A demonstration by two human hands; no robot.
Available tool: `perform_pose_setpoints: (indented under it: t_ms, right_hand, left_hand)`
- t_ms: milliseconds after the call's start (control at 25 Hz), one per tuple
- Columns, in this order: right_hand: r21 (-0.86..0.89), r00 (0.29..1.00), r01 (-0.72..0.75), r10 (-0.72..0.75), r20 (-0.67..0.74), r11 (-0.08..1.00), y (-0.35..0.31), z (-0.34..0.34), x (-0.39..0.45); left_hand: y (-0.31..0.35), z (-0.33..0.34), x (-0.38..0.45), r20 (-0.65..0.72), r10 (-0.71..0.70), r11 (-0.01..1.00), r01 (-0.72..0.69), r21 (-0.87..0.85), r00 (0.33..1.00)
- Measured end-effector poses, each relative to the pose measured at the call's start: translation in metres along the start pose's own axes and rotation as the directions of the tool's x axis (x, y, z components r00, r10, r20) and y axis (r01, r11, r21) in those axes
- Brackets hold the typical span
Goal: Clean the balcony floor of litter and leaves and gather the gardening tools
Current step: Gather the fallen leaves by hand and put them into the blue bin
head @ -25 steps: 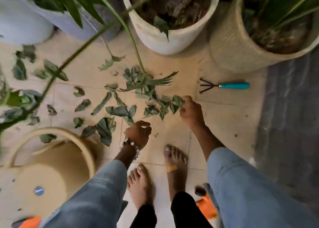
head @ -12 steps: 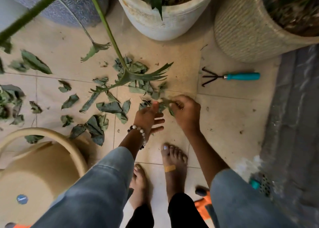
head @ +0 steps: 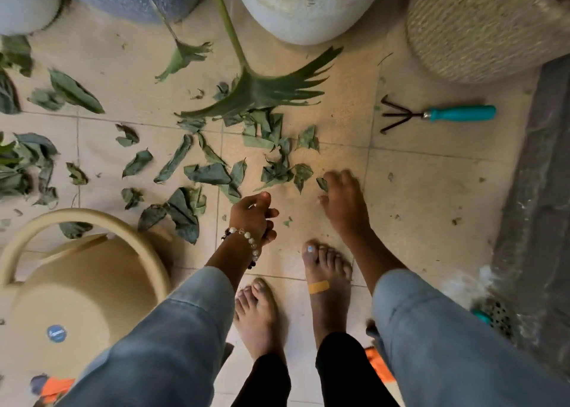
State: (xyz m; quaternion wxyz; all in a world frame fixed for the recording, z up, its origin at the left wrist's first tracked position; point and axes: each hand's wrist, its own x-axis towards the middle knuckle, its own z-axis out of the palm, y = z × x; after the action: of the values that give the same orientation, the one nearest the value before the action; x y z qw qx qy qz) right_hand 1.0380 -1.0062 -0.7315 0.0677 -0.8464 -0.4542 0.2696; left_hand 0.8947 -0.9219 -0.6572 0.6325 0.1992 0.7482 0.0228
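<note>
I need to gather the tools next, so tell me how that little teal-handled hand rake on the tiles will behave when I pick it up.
The hand rake lies flat, apart from the leaves. Its dark metal prongs look rigid, so it should lift stiffly. The prongs splay wide, so it probably won't roll if nudged. The smooth teal handle gives an easy grip; the hooked tips might snag.

Bucket sticker (blue) — print unreadable
</note>
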Motion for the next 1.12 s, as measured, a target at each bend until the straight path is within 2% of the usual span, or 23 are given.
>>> perform_pose_setpoints:
  t_ms: [80,200,240,320,400,520,560,640,720,760,800,880,960,1000,1080,1120]
  right_hand:
    - [-0.002,0.996,-0.007,0.006,-0.085,1.000,-0.008,0.001,0.005]
    - [0.118,0.977,-0.175,0.187,-0.099,0.977,-0.027,-0.009,0.006]
    - [0.132,0.984,-0.145,0.157,-0.084,0.981,-0.034,-0.011,0.004]
    - [0.074,0.997,0.058,-0.055,-0.046,0.996,-0.045,-0.007,0.001]
    - [-0.025,0.967,0.253,-0.253,-0.004,0.967,-0.046,0.003,0.005]
    - [-0.154,0.940,0.330,-0.339,-0.040,0.931,-0.045,0.012,0.014]
    - [-0.132,0.950,0.303,-0.310,-0.035,0.944,-0.045,0.010,0.015]
    - [0.103,0.987,0.159,-0.157,-0.032,0.982,-0.046,0.000,0.014]
    - [0.411,0.998,-0.041,0.056,-0.024,0.911,-0.057,-0.020,0.006]
    - [0.511,0.995,-0.081,0.098,-0.007,0.856,-0.065,-0.031,-0.003]
    - [0.559,0.997,-0.060,0.078,-0.008,0.827,-0.074,-0.038,-0.012]
    - [0.551,0.993,0.113,-0.118,-0.026,0.827,-0.086,-0.053,-0.027]
    - [0.482,0.930,0.307,-0.367,0.032,0.821,-0.083,-0.065,-0.026]
    - [0.488,0.903,0.325,-0.419,0.094,0.810,-0.077,-0.070,-0.018]
    - [0.600,0.935,0.119,-0.293,0.200,0.791,-0.070,-0.079,0.005]
    - [0.593,0.970,0.029,-0.165,0.178,0.805,-0.065,-0.077,0.020]
  left_hand:
    - [-0.001,-0.009,0.001,-0.019,0.056,0.996,-0.054,0.074,0.998]
    - [0.003,-0.017,-0.001,-0.051,0.096,0.989,-0.089,0.121,0.994]
    - [0.005,-0.018,-0.001,-0.071,0.076,0.993,-0.069,0.100,0.995]
    - [0.009,-0.017,-0.001,-0.088,0.023,0.999,-0.021,0.030,0.996]
    - [0.008,-0.015,0.003,-0.079,0.006,1.000,-0.004,0.020,0.997]
    - [0.006,-0.011,0.009,-0.069,0.023,0.999,-0.020,0.043,0.997]
    - [0.004,-0.011,0.009,-0.068,0.021,0.999,-0.019,0.027,0.997]
    - [0.005,-0.011,0.006,-0.046,-0.023,0.998,0.020,-0.062,0.999]
    - [0.009,-0.006,-0.004,0.036,-0.076,0.979,0.081,-0.187,0.996]
    - [0.010,-0.003,-0.009,0.092,-0.086,0.971,0.104,-0.214,0.992]
    - [0.011,0.001,-0.014,0.155,-0.092,0.964,0.127,-0.235,0.984]
    - [0.014,0.007,-0.022,0.236,-0.114,0.930,0.187,-0.317,0.965]
    - [0.017,0.010,-0.023,0.205,-0.118,0.913,0.187,-0.362,0.972]
    - [0.018,0.010,-0.021,0.162,-0.108,0.915,0.161,-0.369,0.981]
    - [0.022,0.005,-0.016,0.081,-0.084,0.910,0.110,-0.399,0.993]
    - [0.024,0.002,-0.013,0.051,-0.079,0.915,0.092,-0.394,0.996]
